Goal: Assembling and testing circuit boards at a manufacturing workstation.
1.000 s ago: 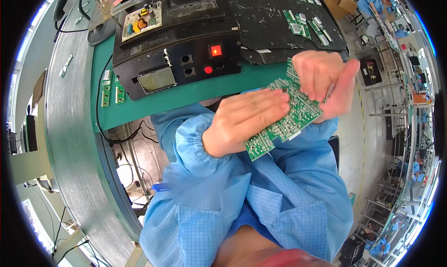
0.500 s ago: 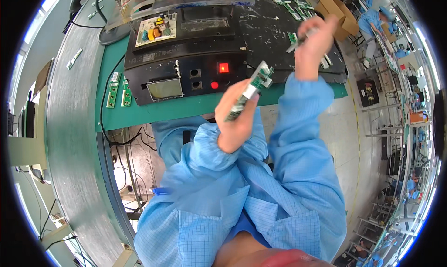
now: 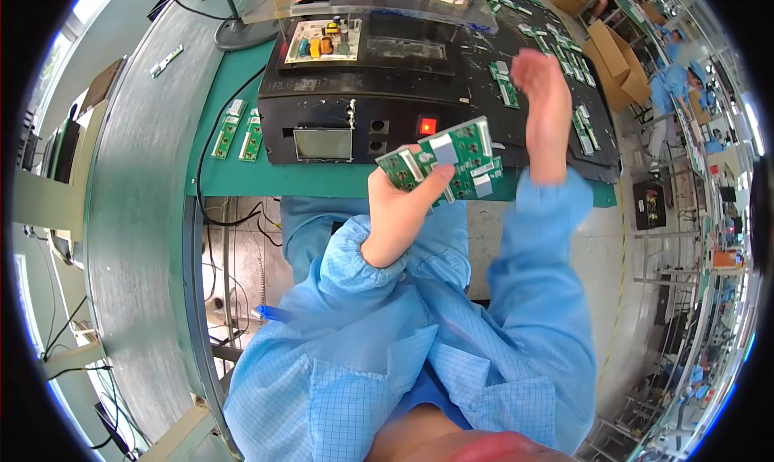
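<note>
My left hand (image 3: 403,212) is closed around several small green circuit boards (image 3: 468,151) with white connectors, fanned out, the thumb lying across them. They are in front of a black box-shaped test fixture (image 3: 270,123). My right hand (image 3: 544,99) is raised over the black mat, slightly blurred, fingers stretched out and no board visible in it. Just left of its fingertips lies a pair of green boards (image 3: 504,85) on the mat. Another pair of boards (image 3: 585,130) lies to the right of my right wrist.
The fixture carries a lit red switch (image 3: 427,126), a small screen (image 3: 322,143) and a power supply board (image 3: 324,41). More green boards (image 3: 564,55) lie at the mat's far right, two boards (image 3: 228,129) left of the fixture. A cardboard box (image 3: 617,63) stands beyond the mat.
The view has shifted, so the bench appears farther right. My right hand has let go of the thin piece it held. My left hand has turned its boards flatter, showing their faces.
</note>
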